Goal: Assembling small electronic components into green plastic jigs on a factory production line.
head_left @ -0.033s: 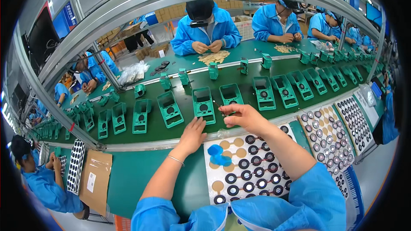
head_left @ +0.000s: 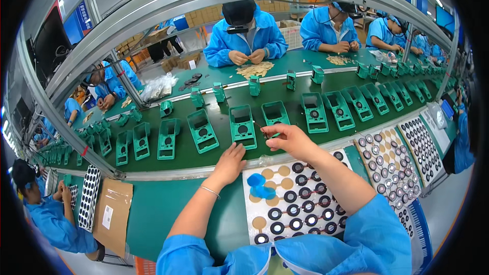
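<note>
Head view: right hand (head_left: 291, 140) pinches a thin, dark part (head_left: 263, 132); left hand (head_left: 229, 164) lies unclenched.

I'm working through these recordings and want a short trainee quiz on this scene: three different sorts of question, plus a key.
1. Which hand pinches a small dark part?
A) left
B) right
C) neither
2. True or false: the blue pieces lie on the conveyor belt.
3. What encircles the wrist of the left hand?

Key:
1. B, the right hand.
2. False; they lie on the white sheet.
3. A thin bracelet.
</note>
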Motion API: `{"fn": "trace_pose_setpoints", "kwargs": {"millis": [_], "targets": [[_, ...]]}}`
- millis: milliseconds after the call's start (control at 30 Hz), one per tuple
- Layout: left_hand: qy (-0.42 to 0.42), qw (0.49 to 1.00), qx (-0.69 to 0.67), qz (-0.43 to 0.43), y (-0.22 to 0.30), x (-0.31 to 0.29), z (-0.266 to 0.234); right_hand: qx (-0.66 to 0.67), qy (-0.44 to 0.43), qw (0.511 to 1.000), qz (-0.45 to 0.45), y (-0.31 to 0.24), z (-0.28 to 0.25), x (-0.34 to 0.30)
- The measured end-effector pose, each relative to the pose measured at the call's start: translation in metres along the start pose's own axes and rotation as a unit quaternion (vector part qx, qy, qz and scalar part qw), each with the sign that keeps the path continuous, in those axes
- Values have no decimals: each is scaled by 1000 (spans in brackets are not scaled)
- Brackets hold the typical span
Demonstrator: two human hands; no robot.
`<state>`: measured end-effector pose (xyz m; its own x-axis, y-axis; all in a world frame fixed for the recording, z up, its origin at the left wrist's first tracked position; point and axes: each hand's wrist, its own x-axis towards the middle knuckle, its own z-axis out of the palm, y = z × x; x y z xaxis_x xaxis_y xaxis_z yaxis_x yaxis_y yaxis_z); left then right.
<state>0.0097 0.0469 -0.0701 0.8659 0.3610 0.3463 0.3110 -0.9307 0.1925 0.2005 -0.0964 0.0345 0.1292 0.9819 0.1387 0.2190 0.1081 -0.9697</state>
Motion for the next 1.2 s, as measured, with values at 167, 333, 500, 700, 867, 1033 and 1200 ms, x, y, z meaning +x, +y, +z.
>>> {"fn": "trace_pose_setpoints", "kwargs": {"millis": [167, 333, 500, 700, 867, 1033, 1200], "targets": [[2, 999, -34, 14, 10, 3, 9, -340, 111, 927, -109, 32, 8, 43], [3, 995, -102, 2, 5, -1, 7, -460, 102, 862, -188, 76, 20, 96], [4, 991, -134, 10, 2, -2, 8, -519, 94, 824, -206, 96, 24, 118], [24, 992, -123, 25, 3, -2, 10, -563, 64, 795, -216, 104, 23, 118], [23, 991, -127, 34, 6, 1, 10, -576, 64, 782, -229, 109, 20, 117], [19, 991, -127, 41, 6, 3, 11, -562, 77, 783, -254, 113, 16, 117], [13, 990, -134, 45, 5, 4, 11, -577, 63, 778, -241, 115, 16, 114]]}}
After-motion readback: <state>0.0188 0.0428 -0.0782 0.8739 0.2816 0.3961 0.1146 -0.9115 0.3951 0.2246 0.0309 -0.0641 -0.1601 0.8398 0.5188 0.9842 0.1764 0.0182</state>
